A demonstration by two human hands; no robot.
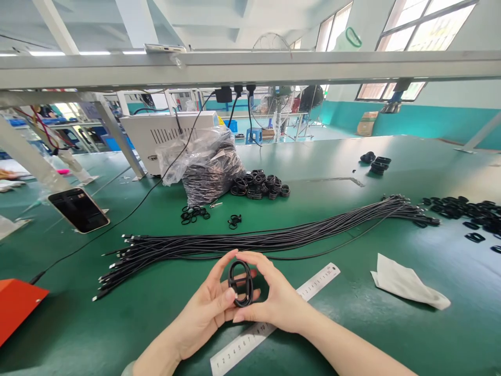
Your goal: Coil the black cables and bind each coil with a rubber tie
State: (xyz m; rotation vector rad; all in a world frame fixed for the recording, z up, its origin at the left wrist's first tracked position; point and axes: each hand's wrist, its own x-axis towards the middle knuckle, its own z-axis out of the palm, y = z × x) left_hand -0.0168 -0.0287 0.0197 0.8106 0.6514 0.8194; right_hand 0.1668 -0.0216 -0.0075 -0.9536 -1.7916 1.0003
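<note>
Between my two hands is a coiled black cable [249, 284], wound into a small oval with a band across its middle. My left hand [213, 300] is closed on it, the thumb at its lower left side. My right hand [274, 292] curves round the coil from the other side, fingertips at its top and thumb near its bottom. Beneath my hands a steel ruler [235, 351] lies slantwise on the green table [324, 339]. Just beyond them stretches a long bundle of straight black cables [274, 237] with metal plugs at the left end.
Farther back are a pile of coiled cables [260, 185], a plastic bag [213, 175] and small black rings [193, 214]. A phone [79, 210] leans at left near an orange-red box [19, 308]. On the right lie a white cloth [409, 282] and many black pieces [462, 206]. A metal beam [250, 68] crosses overhead.
</note>
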